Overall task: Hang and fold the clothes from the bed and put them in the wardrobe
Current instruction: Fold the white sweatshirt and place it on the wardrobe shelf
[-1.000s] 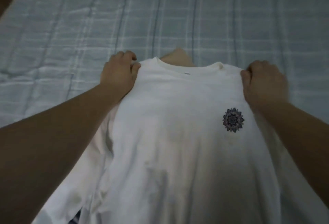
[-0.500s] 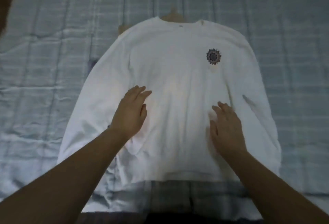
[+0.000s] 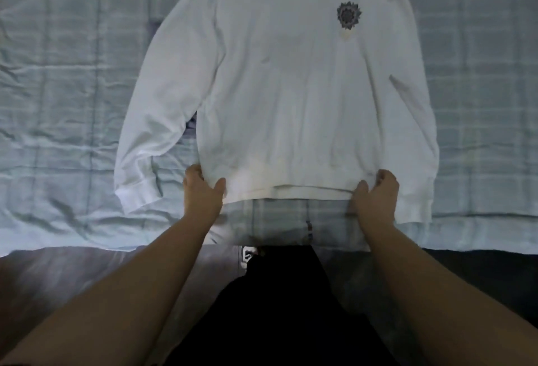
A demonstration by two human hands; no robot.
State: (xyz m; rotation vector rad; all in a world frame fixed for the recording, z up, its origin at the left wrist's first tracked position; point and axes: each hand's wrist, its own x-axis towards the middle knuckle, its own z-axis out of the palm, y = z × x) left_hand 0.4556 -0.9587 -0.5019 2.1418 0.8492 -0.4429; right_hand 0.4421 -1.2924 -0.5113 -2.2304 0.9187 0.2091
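While the sweatshirt lies flat on the bed, these lines take it as the landmark.

Sweatshirt: a white long-sleeved sweatshirt (image 3: 291,89) lies front-up on the bed (image 3: 58,74), collar at the far end and cut off by the top edge of the view, hem nearest the person.
Emblem: a dark round flower-like emblem (image 3: 348,15) sits on the chest, toward the sweatshirt's right side in the view.
Sleeves: one sleeve (image 3: 151,132) angles out from the body at the left with a gap of bedcover between; the other sleeve (image 3: 416,132) lies close along the body at the right.
Left hand: the left hand (image 3: 201,191) holds the hem at its left corner, thumb on top of the cloth, fingers tucked beneath; its grip is closed on the fabric.
Right hand: the right hand (image 3: 375,194) holds the hem near its right corner, fingers curled over the edge; its grip is likewise closed on the fabric.
Bedcover: pale blue-grey checked quilting, wrinkled to the left of the sweatshirt.
Below the hem: the bed's near edge, then the person's dark clothing (image 3: 276,307).
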